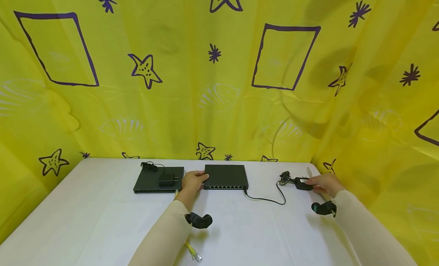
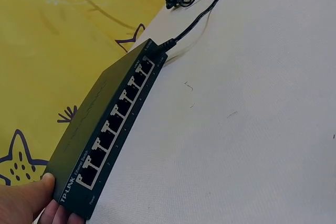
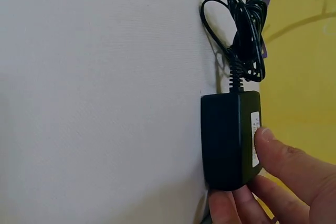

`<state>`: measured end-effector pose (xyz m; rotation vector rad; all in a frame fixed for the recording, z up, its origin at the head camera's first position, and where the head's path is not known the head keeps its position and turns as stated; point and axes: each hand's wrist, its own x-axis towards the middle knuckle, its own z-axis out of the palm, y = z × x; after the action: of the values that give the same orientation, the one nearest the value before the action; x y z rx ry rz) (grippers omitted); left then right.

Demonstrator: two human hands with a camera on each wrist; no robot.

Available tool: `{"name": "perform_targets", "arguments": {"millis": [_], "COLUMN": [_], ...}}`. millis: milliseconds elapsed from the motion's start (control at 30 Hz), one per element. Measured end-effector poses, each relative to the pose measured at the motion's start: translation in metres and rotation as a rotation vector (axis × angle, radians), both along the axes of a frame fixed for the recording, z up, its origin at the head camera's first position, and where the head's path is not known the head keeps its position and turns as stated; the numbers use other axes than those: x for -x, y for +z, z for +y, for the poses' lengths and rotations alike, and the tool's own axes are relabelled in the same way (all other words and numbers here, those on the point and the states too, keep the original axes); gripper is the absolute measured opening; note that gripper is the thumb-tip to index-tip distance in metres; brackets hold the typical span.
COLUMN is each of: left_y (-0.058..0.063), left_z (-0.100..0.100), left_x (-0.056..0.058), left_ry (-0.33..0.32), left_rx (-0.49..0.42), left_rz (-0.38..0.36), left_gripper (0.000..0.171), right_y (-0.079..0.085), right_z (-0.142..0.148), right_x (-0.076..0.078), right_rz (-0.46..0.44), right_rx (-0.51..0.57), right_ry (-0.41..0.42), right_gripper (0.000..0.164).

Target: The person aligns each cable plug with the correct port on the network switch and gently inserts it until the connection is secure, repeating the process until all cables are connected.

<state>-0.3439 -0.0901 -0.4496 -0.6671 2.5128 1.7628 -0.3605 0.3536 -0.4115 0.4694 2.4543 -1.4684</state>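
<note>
My left hand [image 1: 193,181] grips the left end of a black TP-LINK Ethernet switch [image 1: 226,177], thumb on top and fingers underneath. Its row of ports [image 2: 116,120] faces the front in the left wrist view. A thin black cord [image 1: 265,199] runs from the switch's right corner to a bundled coil [image 3: 248,35] at a power adapter. That black power adapter [image 3: 221,142], with a white label on one side, is pinched between the thumb and fingers of my right hand [image 1: 326,183] at the table's right side.
A second black flat box [image 1: 147,184] lies on the left, with another power adapter [image 1: 167,179] and its coiled cord on top. A yellow network cable [image 1: 189,247] passes under my left forearm on the white table [image 1: 85,220]. A yellow patterned curtain [image 1: 178,106] hangs behind.
</note>
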Motion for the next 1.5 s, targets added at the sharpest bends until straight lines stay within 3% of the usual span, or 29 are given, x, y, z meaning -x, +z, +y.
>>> {"name": "perform_targets", "arguments": {"millis": [333, 633, 867, 1500], "left_y": [0.002, 0.003, 0.003, 0.003], "left_z": [0.0, 0.001, 0.001, 0.001], "left_x": [-0.001, -0.001, 0.0, -0.002], "left_ry": [0.002, -0.004, 0.003, 0.019], "left_rx": [0.001, -0.002, -0.005, 0.0], "left_rz": [-0.003, 0.002, 0.0, 0.004], "left_gripper": [0.031, 0.031, 0.03, 0.03], "right_y": [-0.008, 0.001, 0.007, -0.001], "right_z": [0.003, -0.006, -0.012, -0.005], "right_x": [0.004, -0.001, -0.005, -0.003], "right_rz": [0.021, -0.007, -0.02, -0.008], "right_rx": [-0.012, 0.047, 0.055, 0.055], "right_ry": [-0.027, -0.065, -0.027, -0.038], "right_gripper": [0.065, 0.058, 0.062, 0.066]}}
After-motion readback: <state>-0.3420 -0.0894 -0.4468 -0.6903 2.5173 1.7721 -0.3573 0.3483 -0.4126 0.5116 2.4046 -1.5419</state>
